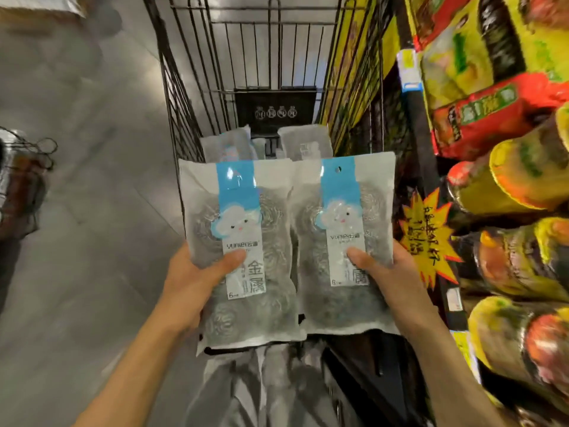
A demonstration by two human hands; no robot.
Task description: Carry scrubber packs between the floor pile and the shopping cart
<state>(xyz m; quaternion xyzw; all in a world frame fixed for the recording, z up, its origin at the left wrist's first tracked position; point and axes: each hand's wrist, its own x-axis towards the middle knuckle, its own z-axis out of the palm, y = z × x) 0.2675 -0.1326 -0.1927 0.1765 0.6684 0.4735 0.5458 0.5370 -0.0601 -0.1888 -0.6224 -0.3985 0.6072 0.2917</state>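
The left hand (197, 278) grips the lower edge of the left scourer pack (237, 251), thumb pressed on its front label. Just beside it, edges touching, the right scourer pack (341, 241) is held the same way by the right hand (391, 272). Each clear bag holds coiled steel scourers. Both packs hover over the wire cart (184, 97), where more similar packs (304, 143) lie inside. Further right, shelves (505, 124) carry yellow and red bags.
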